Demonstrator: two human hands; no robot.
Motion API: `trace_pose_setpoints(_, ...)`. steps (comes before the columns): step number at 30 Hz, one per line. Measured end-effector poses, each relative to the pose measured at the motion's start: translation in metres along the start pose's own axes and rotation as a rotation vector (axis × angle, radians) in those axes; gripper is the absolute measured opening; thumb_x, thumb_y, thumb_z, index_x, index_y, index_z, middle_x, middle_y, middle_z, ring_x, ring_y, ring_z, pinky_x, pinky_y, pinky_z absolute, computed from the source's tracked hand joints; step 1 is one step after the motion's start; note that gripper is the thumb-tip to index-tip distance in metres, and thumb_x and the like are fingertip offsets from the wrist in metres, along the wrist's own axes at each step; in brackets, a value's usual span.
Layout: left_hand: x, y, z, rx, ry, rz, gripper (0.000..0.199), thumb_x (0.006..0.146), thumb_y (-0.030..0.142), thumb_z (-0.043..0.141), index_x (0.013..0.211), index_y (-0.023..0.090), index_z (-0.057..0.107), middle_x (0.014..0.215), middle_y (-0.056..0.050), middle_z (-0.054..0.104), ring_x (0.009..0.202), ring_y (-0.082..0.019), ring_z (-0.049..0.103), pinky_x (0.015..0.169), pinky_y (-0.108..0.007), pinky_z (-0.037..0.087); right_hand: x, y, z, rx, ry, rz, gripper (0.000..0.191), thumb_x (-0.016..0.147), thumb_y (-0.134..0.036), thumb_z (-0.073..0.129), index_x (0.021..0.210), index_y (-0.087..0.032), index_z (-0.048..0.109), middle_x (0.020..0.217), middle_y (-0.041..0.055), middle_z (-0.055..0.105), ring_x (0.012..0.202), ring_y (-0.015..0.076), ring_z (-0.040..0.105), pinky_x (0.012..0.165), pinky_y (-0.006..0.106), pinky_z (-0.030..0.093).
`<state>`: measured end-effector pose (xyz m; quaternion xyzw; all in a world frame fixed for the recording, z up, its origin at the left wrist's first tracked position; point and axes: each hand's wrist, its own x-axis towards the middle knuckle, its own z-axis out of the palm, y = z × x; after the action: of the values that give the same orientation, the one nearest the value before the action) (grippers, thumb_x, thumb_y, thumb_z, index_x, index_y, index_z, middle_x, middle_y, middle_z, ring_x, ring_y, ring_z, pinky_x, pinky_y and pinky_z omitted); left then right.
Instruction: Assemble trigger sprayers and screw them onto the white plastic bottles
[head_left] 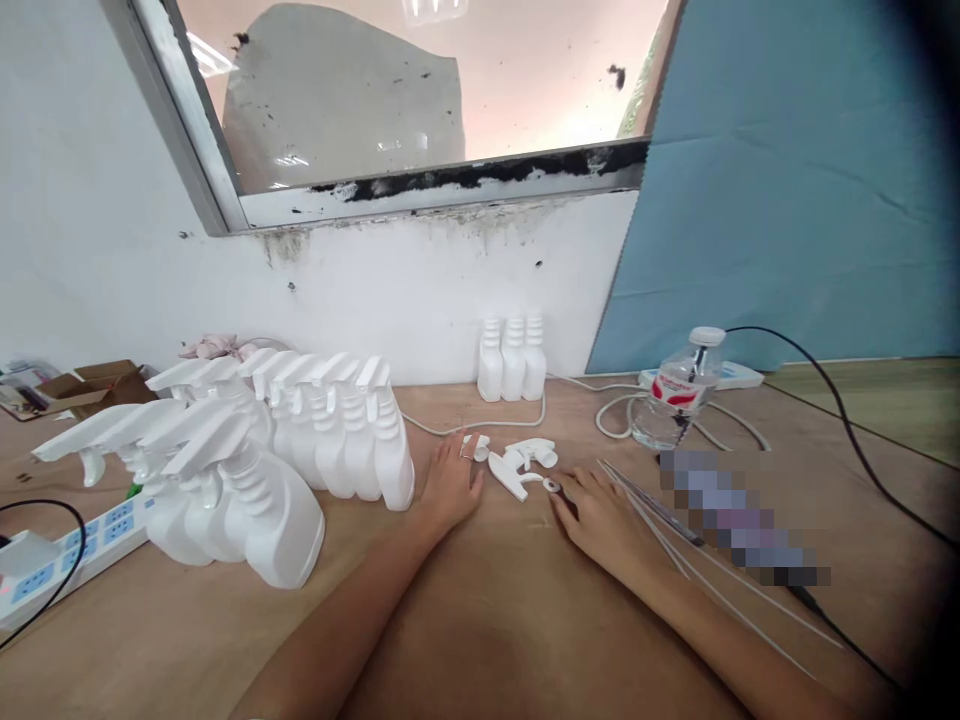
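Observation:
My left hand (450,482) lies on the wooden table with its fingers stretched forward and a ring on one finger. A small white plastic collar (480,452) is at its fingertips. My right hand (598,512) rests palm down with fingers apart, its fingertips beside a small white round piece (551,485). Between the hands lie loose white spray trigger heads: one (508,474) is nearer me, another (534,452) just behind it. Neither hand visibly grips anything.
Several white spray bottles with trigger heads (281,515) stand in rows at left, near a power strip (97,550). Three headless bottles (512,362) stand against the wall. At right are a water bottle (679,390), tweezers (660,510), cables and a blurred-out object (739,520).

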<state>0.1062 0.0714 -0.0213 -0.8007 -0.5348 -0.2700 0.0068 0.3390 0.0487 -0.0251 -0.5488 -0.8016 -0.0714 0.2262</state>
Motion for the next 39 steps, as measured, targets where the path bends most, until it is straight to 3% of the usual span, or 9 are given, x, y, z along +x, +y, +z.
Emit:
trace_pose_setpoints(8,-0.024,-0.006,-0.015,-0.012,-0.001,0.046,0.031,0.086,0.016,0.048,0.117,0.02,0.049,0.131,-0.011,0.048,0.118,-0.027,0.046,0.097,-0.046,0.041,0.003,0.006,0.011,0.169,0.04,-0.072,0.016,0.087,-0.027,0.047,0.084,-0.019,0.06,0.09,0.0076,0.063,0.087,0.0231,0.057,0.078,0.036,0.042)
trace_pose_setpoints(12,-0.034,-0.005,-0.021,-0.035,0.005,0.082,0.023,0.086,0.013,0.047,0.108,0.019,0.052,0.122,-0.011,0.052,0.118,-0.027,0.045,0.097,-0.047,0.041,0.004,0.003,0.009,0.233,0.072,-0.09,0.013,0.086,-0.025,0.047,0.078,-0.02,0.055,0.083,0.0056,0.062,0.079,0.0216,0.057,0.073,0.035,0.043)
trace_pose_setpoints(15,-0.041,-0.004,-0.025,-0.069,0.024,0.121,0.021,0.084,0.018,0.054,0.104,0.02,0.052,0.128,-0.011,0.048,0.128,-0.029,0.037,0.103,-0.049,0.036,0.003,-0.002,0.008,0.272,0.092,-0.108,0.013,0.086,-0.025,0.047,0.075,-0.021,0.052,0.078,0.0036,0.061,0.076,0.021,0.057,0.071,0.034,0.043)
trace_pose_setpoints(21,-0.048,-0.003,-0.029,-0.115,-0.006,0.135,0.035,0.078,0.033,0.066,0.106,0.019,0.05,0.129,-0.013,0.048,0.125,-0.03,0.041,0.102,-0.049,0.038,-0.001,-0.013,0.002,0.351,0.146,-0.14,0.013,0.09,-0.028,0.046,0.082,-0.021,0.055,0.072,0.0019,0.061,0.067,0.0179,0.058,0.064,0.03,0.046)
trace_pose_setpoints(26,-0.053,0.004,-0.033,-0.193,0.012,0.092,0.022,0.08,0.025,0.061,0.099,0.019,0.052,0.122,-0.012,0.052,0.117,-0.027,0.047,0.098,-0.042,0.041,-0.006,-0.02,-0.002,0.391,0.257,-0.207,0.013,0.09,-0.023,0.048,0.096,-0.021,0.06,0.085,0.0036,0.068,0.073,0.0173,0.064,0.066,0.028,0.05)
trace_pose_setpoints(31,-0.071,0.017,-0.04,-0.466,0.005,-0.044,0.023,0.085,0.019,0.048,0.107,0.021,0.051,0.104,-0.006,0.061,0.094,-0.019,0.057,0.083,-0.031,0.046,-0.01,-0.033,-0.006,0.424,0.353,-0.327,0.016,0.088,-0.016,0.051,0.099,-0.022,0.061,0.09,0.0037,0.071,0.082,0.0173,0.067,0.077,0.03,0.051)
trace_pose_setpoints(35,-0.08,0.022,-0.04,-0.628,-0.061,-0.161,0.023,0.093,0.025,0.038,0.108,0.02,0.054,0.095,-0.004,0.063,0.083,-0.017,0.058,0.075,-0.029,0.045,-0.013,-0.049,-0.013,0.457,0.331,-0.413,0.02,0.087,-0.013,0.052,0.1,-0.022,0.063,0.088,0.0029,0.071,0.082,0.0166,0.067,0.076,0.029,0.052)
trace_pose_setpoints(39,-0.077,0.021,-0.041,-0.796,-0.129,-0.115,0.024,0.094,0.026,0.037,0.112,0.017,0.052,0.103,-0.007,0.063,0.092,-0.017,0.058,0.082,-0.029,0.044,-0.016,-0.06,-0.018,0.453,0.292,-0.505,0.027,0.087,-0.009,0.052,0.109,-0.021,0.062,0.094,0.0041,0.071,0.084,0.0165,0.066,0.08,0.031,0.051)
